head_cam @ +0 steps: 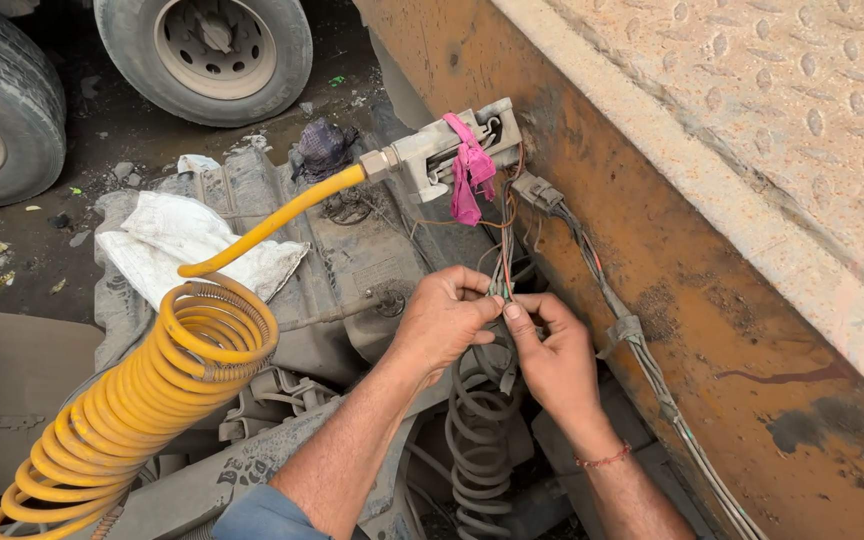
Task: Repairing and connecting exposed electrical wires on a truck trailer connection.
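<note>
My left hand [444, 318] and my right hand [550, 352] meet at a bundle of thin wires [501, 262] that hangs down from a grey connector block [452, 148]. Both hands pinch the wires between thumb and fingers, close together. A pink rag strip [469, 175] is tied around the block. A smaller grey plug [538, 191] sits just right of it against the rusty orange vehicle wall [652, 250]. Below my hands a grey coiled cable [479, 440] drops down.
A yellow coiled air hose [152, 390] runs from the block down to the lower left. A white cloth [187, 240] lies on dirty grey machinery. A wire harness [642, 350] runs along the wall. Two truck tyres [207, 50] stand on littered ground behind.
</note>
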